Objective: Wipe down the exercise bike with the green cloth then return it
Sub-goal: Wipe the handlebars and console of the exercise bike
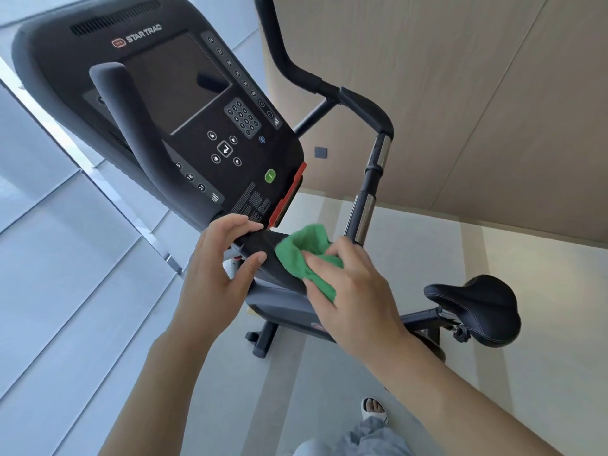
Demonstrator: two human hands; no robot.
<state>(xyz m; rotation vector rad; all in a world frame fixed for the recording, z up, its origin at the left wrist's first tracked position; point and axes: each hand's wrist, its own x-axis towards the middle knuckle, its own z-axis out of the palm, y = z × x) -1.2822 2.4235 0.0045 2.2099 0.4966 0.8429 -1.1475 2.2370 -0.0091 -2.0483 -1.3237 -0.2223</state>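
Observation:
The black exercise bike [184, 93] fills the upper left with its console and dark screen, its handlebars [362, 106] arching right and its saddle [477, 307] at the lower right. Below the console, my left hand [214, 271] grips a black padded bar [263, 248] between thumb and fingers. My right hand [352, 291] holds the bunched green cloth [306, 255] and presses it onto the same bar just right of my left hand.
A pale floor [493, 373] spreads under the bike. A beige wall [460, 93] stands behind the handlebars, and window blinds [65, 258] run along the left. My foot in a white sandal [373, 409] is at the bottom.

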